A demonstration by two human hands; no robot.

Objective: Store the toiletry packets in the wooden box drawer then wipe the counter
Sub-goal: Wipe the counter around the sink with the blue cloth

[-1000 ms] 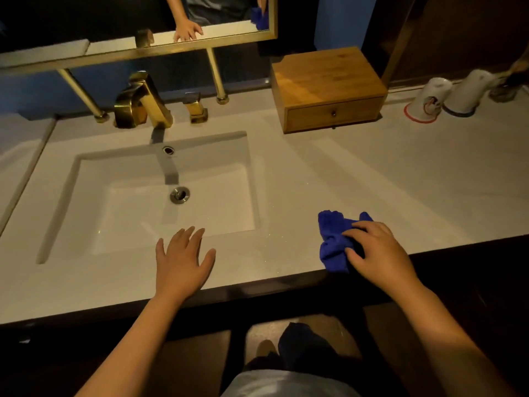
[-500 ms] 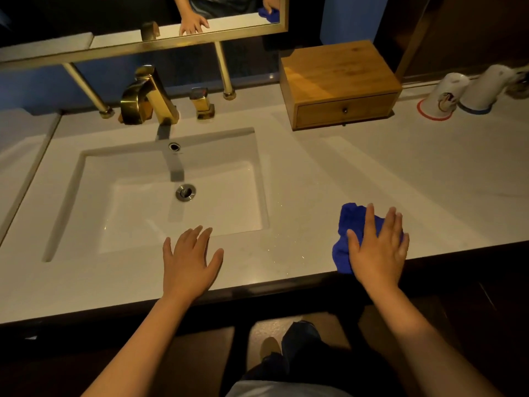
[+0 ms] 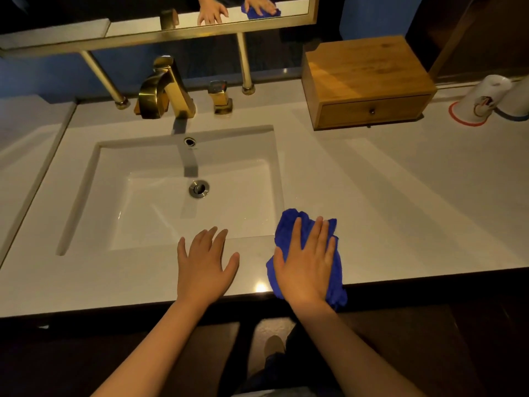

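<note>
My right hand (image 3: 307,263) lies flat with spread fingers on a crumpled blue cloth (image 3: 289,224), pressing it onto the white counter (image 3: 400,210) at the front edge, just right of the sink. My left hand (image 3: 203,263) rests palm-down and empty on the counter strip in front of the sink (image 3: 183,193). The wooden box (image 3: 366,78) stands at the back right with its drawer (image 3: 372,111) shut. No toiletry packets are in sight.
A gold faucet (image 3: 163,87) and gold handle (image 3: 220,97) stand behind the sink, under a gold-framed mirror (image 3: 171,27). Two upturned white cups (image 3: 481,100) sit at the far right. The counter's dark front edge runs just below my wrists.
My right hand went from gripping the cloth to lying flat on it and slid it left toward the sink corner. My left hand stayed put on the counter.
</note>
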